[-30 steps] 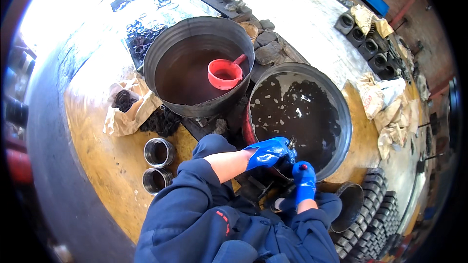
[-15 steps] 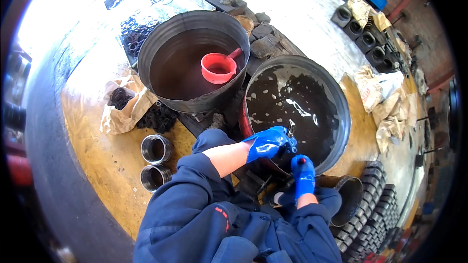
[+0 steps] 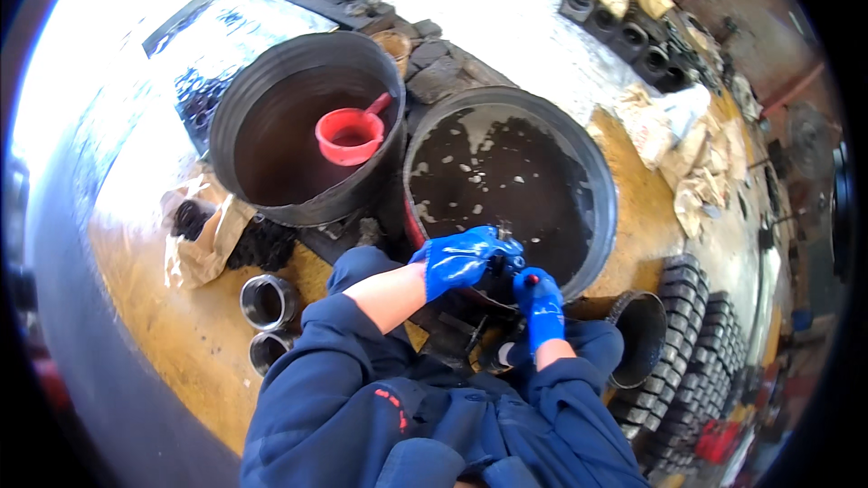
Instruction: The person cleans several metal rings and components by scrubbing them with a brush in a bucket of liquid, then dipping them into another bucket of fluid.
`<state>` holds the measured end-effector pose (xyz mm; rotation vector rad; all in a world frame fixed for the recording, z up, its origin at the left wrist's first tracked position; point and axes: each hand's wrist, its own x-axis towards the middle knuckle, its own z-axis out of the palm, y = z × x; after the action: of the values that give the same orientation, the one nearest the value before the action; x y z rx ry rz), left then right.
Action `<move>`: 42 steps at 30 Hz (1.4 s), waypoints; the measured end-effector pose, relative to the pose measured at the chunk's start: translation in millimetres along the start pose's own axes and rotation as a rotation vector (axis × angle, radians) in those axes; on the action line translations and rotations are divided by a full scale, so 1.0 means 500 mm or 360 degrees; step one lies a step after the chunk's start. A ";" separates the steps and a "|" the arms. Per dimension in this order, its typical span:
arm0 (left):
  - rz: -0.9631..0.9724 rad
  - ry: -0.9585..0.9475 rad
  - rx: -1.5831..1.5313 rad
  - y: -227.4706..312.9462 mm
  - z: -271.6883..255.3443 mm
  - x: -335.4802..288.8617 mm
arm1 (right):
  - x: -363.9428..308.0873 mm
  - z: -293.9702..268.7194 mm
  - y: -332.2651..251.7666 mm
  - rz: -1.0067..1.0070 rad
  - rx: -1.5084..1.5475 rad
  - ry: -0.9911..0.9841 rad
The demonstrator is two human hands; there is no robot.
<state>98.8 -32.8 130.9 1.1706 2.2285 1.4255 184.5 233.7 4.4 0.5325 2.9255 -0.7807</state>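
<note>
Both my hands wear blue gloves and work over the near rim of a round drum (image 3: 601, 248) of dark liquid with pale froth patches. My left hand (image 3: 463, 258) is closed around a small dark metal part (image 3: 504, 265), mostly hidden by the fingers. Close beside it, my right hand (image 3: 542, 305) is wrapped round a tool whose red handle end (image 3: 532, 279) pokes out at the top. The tool's working end does not show clearly. To the left stands a second drum (image 3: 231, 95) of brownish liquid, with a red dipper (image 3: 348, 137) in it.
Metal rings (image 3: 268, 302) stand left of my knee, by a paper bag (image 3: 194, 262) of black rings. A dark bucket (image 3: 640, 343) lies tipped at my right, beside stacked metal blocks (image 3: 674, 343). Crumpled paper bags (image 3: 701, 163) lie far right. A tray of rings (image 3: 194, 95) sits far left.
The whole view has shifted, so the drums appear further left. My hands stay close together at the drum's rim, still gripping the dark part and the red-handled tool.
</note>
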 end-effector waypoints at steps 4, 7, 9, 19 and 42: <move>-0.0051 -0.0118 -0.0425 -0.010 0.004 0.027 | 0.005 0.035 0.036 -0.0257 0.0129 0.0174; -0.0864 -0.0013 -0.1914 -0.056 0.034 0.013 | -0.012 0.027 -0.045 -0.0231 -0.0150 0.0117; -0.1047 0.0012 -0.2111 -0.041 0.055 0.048 | 0.009 0.052 0.023 0.0024 0.0094 0.0136; -0.0930 -0.0006 -0.1988 -0.024 0.032 0.040 | -0.011 -0.058 -0.083 0.0306 -0.0360 -0.0241; -0.1167 0.0304 -0.1654 -0.022 0.004 0.046 | -0.011 -0.066 -0.104 0.0342 -0.0400 -0.0356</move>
<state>79.7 -16.5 125.3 -0.1110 1.3277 1.9161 172.6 206.2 58.6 0.6726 2.6504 -0.4100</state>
